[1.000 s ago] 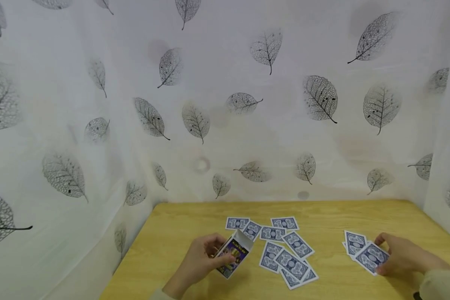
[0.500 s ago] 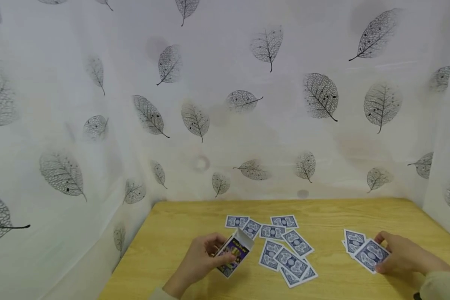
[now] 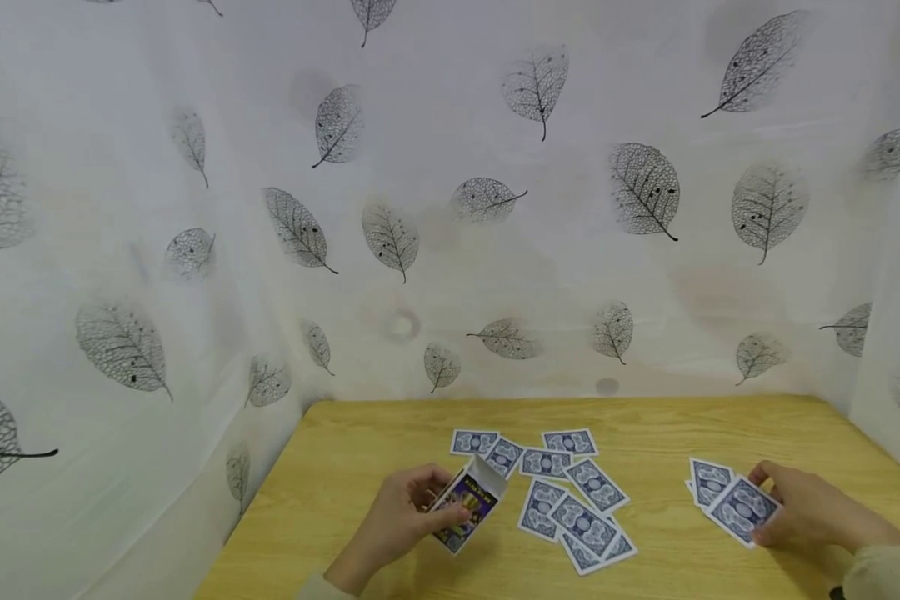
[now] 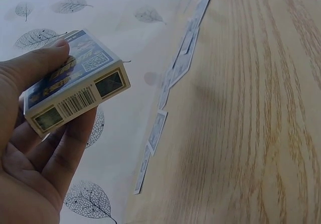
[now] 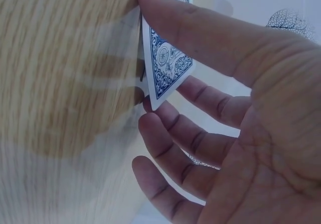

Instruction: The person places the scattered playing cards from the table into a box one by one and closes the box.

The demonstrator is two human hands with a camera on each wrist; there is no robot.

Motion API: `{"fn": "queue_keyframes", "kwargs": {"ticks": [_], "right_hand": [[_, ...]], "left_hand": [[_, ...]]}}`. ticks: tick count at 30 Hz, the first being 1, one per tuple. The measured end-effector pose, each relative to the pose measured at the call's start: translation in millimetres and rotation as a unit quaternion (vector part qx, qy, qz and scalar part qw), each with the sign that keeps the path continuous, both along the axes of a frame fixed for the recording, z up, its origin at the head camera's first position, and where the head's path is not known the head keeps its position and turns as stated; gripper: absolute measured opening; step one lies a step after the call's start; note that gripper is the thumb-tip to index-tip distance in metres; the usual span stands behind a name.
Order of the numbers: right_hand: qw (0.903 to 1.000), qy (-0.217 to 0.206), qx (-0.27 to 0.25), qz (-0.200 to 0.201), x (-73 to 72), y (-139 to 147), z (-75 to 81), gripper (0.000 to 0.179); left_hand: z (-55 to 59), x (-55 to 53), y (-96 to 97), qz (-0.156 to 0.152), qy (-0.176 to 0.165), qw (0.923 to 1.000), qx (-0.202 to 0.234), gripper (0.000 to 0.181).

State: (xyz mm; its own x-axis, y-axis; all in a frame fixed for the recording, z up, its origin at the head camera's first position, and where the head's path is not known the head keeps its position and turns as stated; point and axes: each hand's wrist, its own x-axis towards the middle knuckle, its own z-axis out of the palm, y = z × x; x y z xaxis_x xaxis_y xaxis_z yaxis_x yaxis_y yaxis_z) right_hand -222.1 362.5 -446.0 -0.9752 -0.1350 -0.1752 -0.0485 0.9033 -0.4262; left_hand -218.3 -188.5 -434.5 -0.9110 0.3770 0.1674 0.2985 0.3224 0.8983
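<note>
My left hand (image 3: 393, 521) holds a purple playing-card box (image 3: 467, 508) tilted above the table, thumb on its front and fingers behind. The box's top flap (image 3: 489, 477) stands raised; in the left wrist view its barcoded bottom end (image 4: 77, 101) shows. At the right, my right hand (image 3: 806, 508) pinches a blue-backed playing card (image 3: 744, 510) by its right side, low over the table. In the right wrist view the thumb lies across the card's back (image 5: 168, 58), with fingertips at its edge. Partly beneath that card lie other face-down cards (image 3: 708, 479).
Several face-down playing cards (image 3: 546, 463) are spread mid-table, some overlapping, such as the card (image 3: 583, 523) nearer the front. The wooden table (image 3: 667, 433) is bordered at the back and sides by a pale leaf-printed sheet (image 3: 450, 275).
The head view has shifted slightly. Both hands stay nearly still, keeping hold of the card box and the playing card.
</note>
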Motion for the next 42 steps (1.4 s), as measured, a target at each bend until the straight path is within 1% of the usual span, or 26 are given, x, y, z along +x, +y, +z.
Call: {"fn": "queue_keyframes", "kwargs": {"ticks": [2,4,8,11,14,17,19,23,25,29,36,38,42], "right_hand": [[0.9999,0.012,0.008,0.001,-0.7,1,-2.0,0.06],[0.9996,0.025,0.016,0.0,-2.2,2,-4.2,0.056],[0.9981,0.055,0.025,-0.009,-5.9,5,-5.6,0.034],[0.9967,0.076,0.027,-0.013,-9.4,5,-2.0,0.02],[0.9932,0.111,0.031,-0.016,-10.8,5,3.4,0.014],[0.989,0.144,0.03,-0.016,-10.2,4,10.4,0.013],[0.9875,0.154,0.027,-0.016,-9.4,3,15.6,0.014],[0.9864,0.162,0.022,-0.017,-5.9,-1,25.0,0.015],[0.9847,0.172,0.02,-0.017,-3.8,-3,28.4,0.016],[0.9816,0.19,0.009,-0.018,-1.1,-7,32.8,0.016],[0.9788,0.204,-0.009,-0.017,1.6,-23,40.2,0.022],[0.976,0.216,-0.021,-0.018,1.9,-30,42.4,0.021],[0.9664,0.253,-0.038,-0.022,1.3,-46,45.4,0.018]], "left_hand": [[-0.8,0.0,0.2,0.001,0.001,1.0,-0.001,0.026],[-1.5,-0.3,0.4,0.0,0.002,1.0,-0.002,0.026],[-1.9,-1.9,0.2,-0.004,0.006,1.0,-0.004,0.026],[-2.0,-2.7,-0.6,-0.006,0.007,0.9999,-0.005,0.025],[-2.2,-2.6,-0.6,-0.007,0.009,0.9999,-0.007,0.026],[-2.8,-2.3,-0.5,-0.007,0.008,0.9999,-0.008,0.026],[-3.3,-2.1,-0.4,-0.006,0.005,0.9999,-0.006,0.026],[-3.7,-1.4,0.0,-0.005,0.001,1.0,-0.006,0.026],[-3.5,-1.1,0.6,-0.005,0.001,1.0,-0.005,0.026],[-2.8,-0.6,1.2,-0.005,0.0,1.0,-0.006,0.026],[-2.4,-1.0,1.9,-0.005,-0.001,1.0,-0.005,0.026],[-2.3,-1.3,2.0,-0.005,0.003,1.0,-0.006,0.026],[-2.2,-1.4,1.8,-0.004,0.007,0.9999,-0.011,0.026]]}}
